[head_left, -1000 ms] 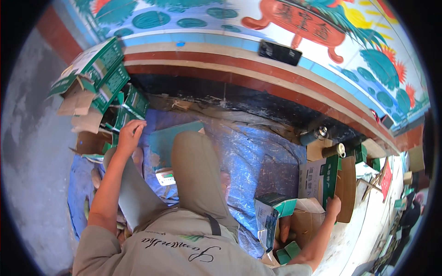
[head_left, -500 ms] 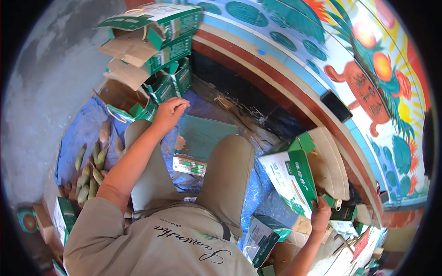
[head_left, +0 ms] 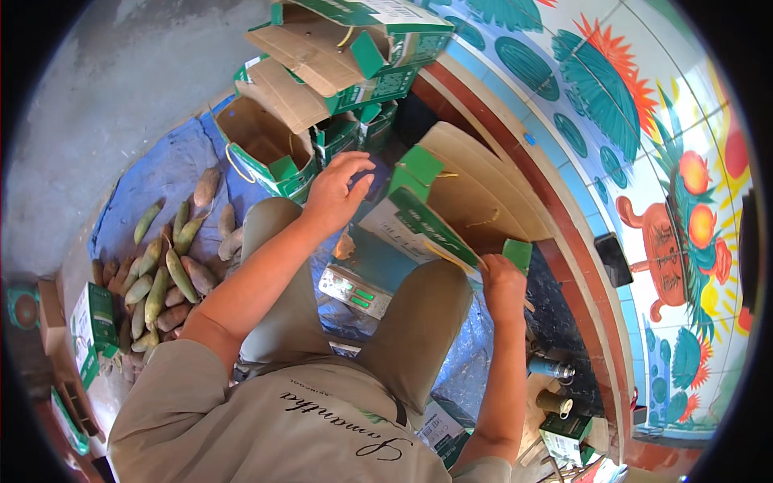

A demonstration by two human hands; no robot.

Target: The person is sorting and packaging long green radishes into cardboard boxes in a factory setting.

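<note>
My right hand grips the near edge of an open green and white cardboard box, its flaps spread and its brown inside showing. The box is tilted over a platform scale, hiding much of the scale's plate; I cannot tell whether it touches the plate. Lit green displays show on the scale's near side, between my knees. My left hand hovers left of the box, fingers and thumb apart, holding nothing. On the left, long green and brown vegetables lie in a heap.
Open green cartons are stacked at the far left on a blue tarp. A raised ledge runs below a painted tile wall, with a dark phone on it. A blue bottle and a can stand at the lower right.
My right hand has brought the box from the right side to over the scale. My left hand's fingers have spread from a loose pinch. The view has shifted toward the right.
</note>
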